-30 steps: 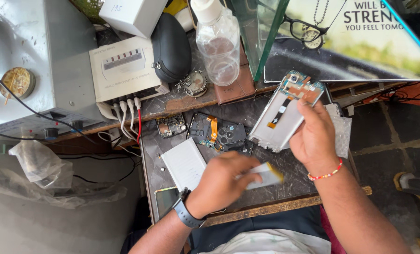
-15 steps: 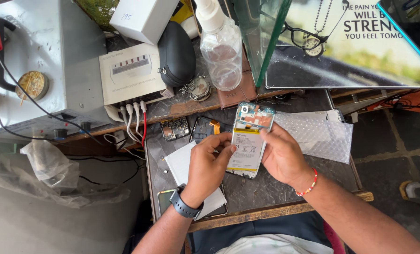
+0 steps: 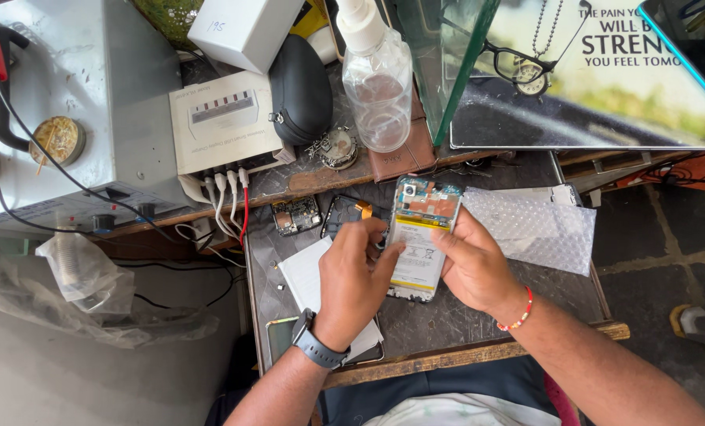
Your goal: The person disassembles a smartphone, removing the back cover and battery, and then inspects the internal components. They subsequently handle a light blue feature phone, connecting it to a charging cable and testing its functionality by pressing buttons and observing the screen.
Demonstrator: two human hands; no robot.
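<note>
An opened phone (image 3: 420, 237) with its back cover off, showing a white battery and a circuit board at its top, is held above the dark stone worktop (image 3: 447, 319). My right hand (image 3: 474, 264), with a red bead bracelet, grips its right edge. My left hand (image 3: 352, 280), with a dark wristwatch, holds its left edge, fingers resting on the battery area. A small loose circuit board (image 3: 295, 214) and a black part with an orange flex cable (image 3: 351, 211) lie just beyond the phone.
A bubble-wrap sheet (image 3: 538, 229) lies to the right. A white paper pad (image 3: 309, 276) sits under my left wrist. On the shelf behind stand a clear spray bottle (image 3: 377, 87), a black pouch (image 3: 300, 87), a white device with cables (image 3: 226, 126) and a grey machine (image 3: 60, 102).
The phone came from up at the right in my right hand down to the middle of the worktop. My left hand let go of a flat white piece and took the phone's left edge.
</note>
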